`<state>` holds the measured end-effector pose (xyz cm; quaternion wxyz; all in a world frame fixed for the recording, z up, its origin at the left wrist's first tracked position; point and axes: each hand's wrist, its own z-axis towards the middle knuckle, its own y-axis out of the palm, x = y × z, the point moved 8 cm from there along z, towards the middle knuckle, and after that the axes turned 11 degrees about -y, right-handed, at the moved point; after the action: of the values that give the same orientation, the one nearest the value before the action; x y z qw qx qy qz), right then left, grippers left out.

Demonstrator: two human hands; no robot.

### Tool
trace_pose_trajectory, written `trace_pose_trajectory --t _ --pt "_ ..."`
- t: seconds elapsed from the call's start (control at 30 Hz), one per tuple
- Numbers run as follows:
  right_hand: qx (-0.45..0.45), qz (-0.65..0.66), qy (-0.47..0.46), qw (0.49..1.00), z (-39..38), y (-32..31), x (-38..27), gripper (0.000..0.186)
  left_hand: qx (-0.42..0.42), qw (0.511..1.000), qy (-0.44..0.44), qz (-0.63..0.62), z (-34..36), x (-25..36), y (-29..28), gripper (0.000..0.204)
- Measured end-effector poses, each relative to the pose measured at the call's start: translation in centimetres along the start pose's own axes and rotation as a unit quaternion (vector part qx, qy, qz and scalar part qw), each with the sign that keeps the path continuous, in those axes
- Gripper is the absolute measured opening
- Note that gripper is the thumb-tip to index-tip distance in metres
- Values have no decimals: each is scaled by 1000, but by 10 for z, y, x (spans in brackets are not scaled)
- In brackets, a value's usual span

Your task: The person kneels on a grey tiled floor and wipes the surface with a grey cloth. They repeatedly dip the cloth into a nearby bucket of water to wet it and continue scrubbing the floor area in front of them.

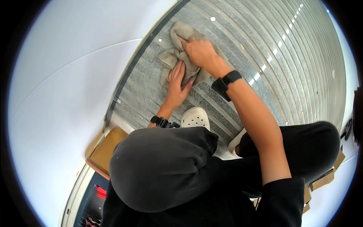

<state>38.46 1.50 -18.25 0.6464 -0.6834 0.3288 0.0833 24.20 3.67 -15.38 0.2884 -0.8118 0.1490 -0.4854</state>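
A crumpled grey-beige cloth (pixel 182 31) lies bunched on a grey ribbed surface (pixel 242 22). My right hand (pixel 201 53) comes over it from the right, its fingers closed on the upper folds; part of those fingers is hidden in the fabric. Lower down, my left hand (pixel 177 87) holds the near edge, with the fingers on top and the thumb to the right side of the bunch. Both hands touch the cloth and are close together. A black band with a device (pixel 225 84) is on my right wrist, and another black strap (pixel 163 122) is on the left.
A dark edge strip (pixel 130 72) and a white wall (pixel 72 75) bound the ribbed surface at left. White clogs (pixel 195 118) and my bent knees are close below my hands. A brown tray-like object (pixel 106 151) stands at lower left, cardboard (pixel 324 181) at lower right.
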Motion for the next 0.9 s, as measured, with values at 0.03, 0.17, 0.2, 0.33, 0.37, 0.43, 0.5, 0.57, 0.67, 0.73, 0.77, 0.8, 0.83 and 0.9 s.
trace_pose_trajectory --t 0.03,0.17,0.2,0.33,0.37,0.43,0.5,0.57,0.67,0.73,0.77,0.8,0.83,0.9 --pt "-4 -15 -6 1000 9 -2 -1 66 12 1000 -4 -8 2 3 -3 72" --pt "-27 -45 30 998 28 2 -14 67 42 999 -24 -11 -3 -3 -5 70" --pt "-26 -47 57 997 33 4 -20 67 52 998 -24 -20 -3 -6 -4 69" --pt "6 -28 174 984 42 12 -18 63 47 994 -11 -102 3 -1 -5 68" --pt "16 -4 167 986 40 10 -19 64 58 994 -8 -88 2 1 -6 67" --pt "37 45 161 985 24 2 -12 67 73 995 2 -61 3 5 -7 66" --pt "57 53 169 982 3 4 -1 67 78 997 14 6 2 0 0 61" --pt "63 54 184 979 -20 6 -1 67 77 995 16 61 -2 -1 3 57" --pt "75 59 229 969 -53 9 -13 70 62 989 -3 136 -17 5 -4 54" --pt "86 63 187 977 -51 13 -39 69 40 979 -36 198 -30 4 -17 51" --pt "90 66 166 980 -46 15 -53 68 51 973 -65 216 -37 -2 -28 51" --pt "80 60 151 983 -39 21 -65 67 62 966 -96 233 -44 -9 -40 50" --pt "69 57 134 987 -31 30 -80 65 73 956 -130 251 -51 -18 -50 50" --pt "55 42 117 991 -22 39 -88 63 101 954 -68 275 -53 -16 -57 50"
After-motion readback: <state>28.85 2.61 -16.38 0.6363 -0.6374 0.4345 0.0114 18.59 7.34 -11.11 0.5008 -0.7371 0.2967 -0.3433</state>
